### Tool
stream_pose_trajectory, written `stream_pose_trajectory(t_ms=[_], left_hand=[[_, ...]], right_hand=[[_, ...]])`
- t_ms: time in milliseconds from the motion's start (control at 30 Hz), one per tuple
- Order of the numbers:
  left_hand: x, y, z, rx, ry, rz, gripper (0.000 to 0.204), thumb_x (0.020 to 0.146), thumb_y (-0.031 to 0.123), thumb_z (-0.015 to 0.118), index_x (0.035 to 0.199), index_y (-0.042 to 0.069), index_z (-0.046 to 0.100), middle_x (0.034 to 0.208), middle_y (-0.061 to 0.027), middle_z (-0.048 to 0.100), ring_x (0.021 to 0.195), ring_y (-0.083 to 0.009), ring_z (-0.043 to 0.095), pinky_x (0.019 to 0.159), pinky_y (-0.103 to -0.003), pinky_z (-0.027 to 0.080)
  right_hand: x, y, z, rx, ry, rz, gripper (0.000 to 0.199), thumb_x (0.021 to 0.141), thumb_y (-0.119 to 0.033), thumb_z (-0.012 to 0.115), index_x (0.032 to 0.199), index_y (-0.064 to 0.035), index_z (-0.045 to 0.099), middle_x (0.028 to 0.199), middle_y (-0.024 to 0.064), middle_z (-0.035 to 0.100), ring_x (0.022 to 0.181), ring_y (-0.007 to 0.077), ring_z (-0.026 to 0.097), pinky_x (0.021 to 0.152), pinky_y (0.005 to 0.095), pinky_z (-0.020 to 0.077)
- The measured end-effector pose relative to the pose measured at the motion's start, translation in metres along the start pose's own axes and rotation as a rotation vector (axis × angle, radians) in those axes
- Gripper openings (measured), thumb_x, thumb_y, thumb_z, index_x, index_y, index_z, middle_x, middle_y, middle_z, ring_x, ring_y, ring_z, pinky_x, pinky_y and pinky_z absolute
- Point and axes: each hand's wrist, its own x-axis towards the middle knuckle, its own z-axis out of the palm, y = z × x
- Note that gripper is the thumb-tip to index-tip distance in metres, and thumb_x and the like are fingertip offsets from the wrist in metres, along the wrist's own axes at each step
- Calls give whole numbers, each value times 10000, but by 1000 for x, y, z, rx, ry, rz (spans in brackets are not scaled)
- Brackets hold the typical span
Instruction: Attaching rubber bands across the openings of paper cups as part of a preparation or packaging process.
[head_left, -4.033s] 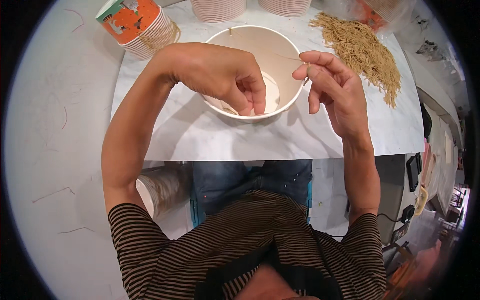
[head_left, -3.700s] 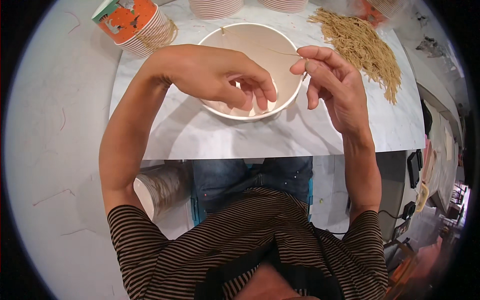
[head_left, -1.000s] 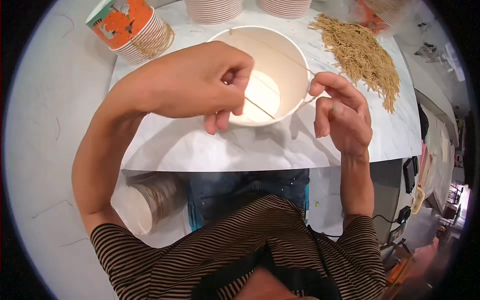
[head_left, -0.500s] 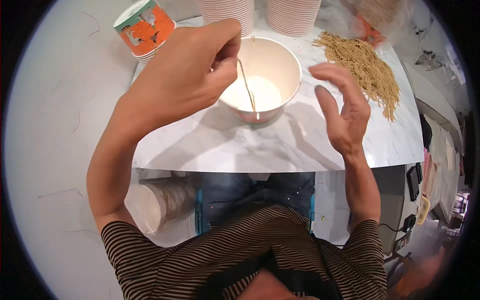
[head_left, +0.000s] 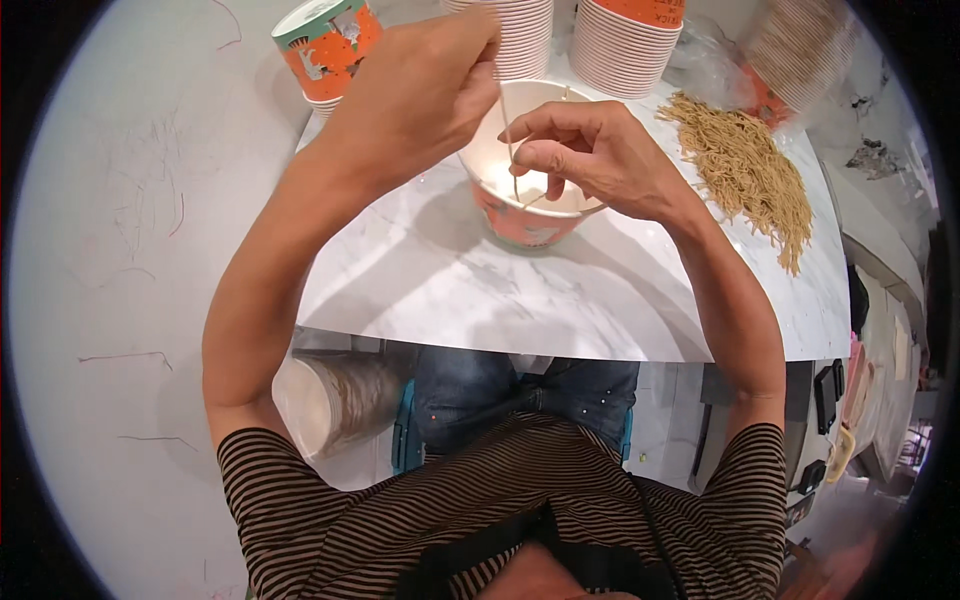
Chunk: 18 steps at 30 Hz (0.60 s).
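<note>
Head view: the left hand (head_left: pixel 415 90) is raised above the paper bowl (head_left: pixel 525 190), its fingers closed in a pinch on a thin pale stick (head_left: pixel 508 140) that hangs down into the bowl's white inside. The right hand (head_left: pixel 590 150) hovers over the bowl's rim with fingers curled and thumb meeting forefinger; it seems to pinch a second fine stick near the rim, though that is too thin to be sure of. The bowl stands on the marbled desk (head_left: pixel 450 290), orange-patterned outside, close to the far edge.

To do this step well, I judge the pinch should stay light and near the stick's top so it hangs straight, while the other hand steadies the lower end against the bowl wall rather than pushing the bowl, which is light and would slide.

Counted: one bowl in use; one stick plainly seen; one heap of tan sticks (head_left: pixel 745 170) lying loose on the desk to the right; two stacks of nested cups (head_left: pixel 625 40) behind the bowl; one separate printed cup stack (head_left: pixel 325 50) at the far left; one more stack under the desk (head_left: pixel 335 400).
</note>
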Motion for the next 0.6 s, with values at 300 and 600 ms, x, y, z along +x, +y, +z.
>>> stream_pose_trajectory(t_ms=[300, 600], left_hand=[[7, 8, 30, -579, 290, -349, 164, 1022, 127, 635, 1074, -28, 639, 936, -99, 706, 856, -192, 710, 764, -305, 550], [3, 9, 21, -185, -213, -188, 243, 919, 200, 732, 1016, -21, 760, 915, -184, 747, 874, -281, 720, 801, -368, 531]], right_hand=[[5, 5, -2, 44, 178, 63, 227, 1005, -264, 712, 1018, -53, 796, 848, 27, 759, 698, 78, 700, 514, 225, 490], [6, 14, 1, 202, 350, 45, 262, 995, -293, 746, 1038, -39, 793, 873, 18, 752, 746, 66, 695, 516, 206, 466]])
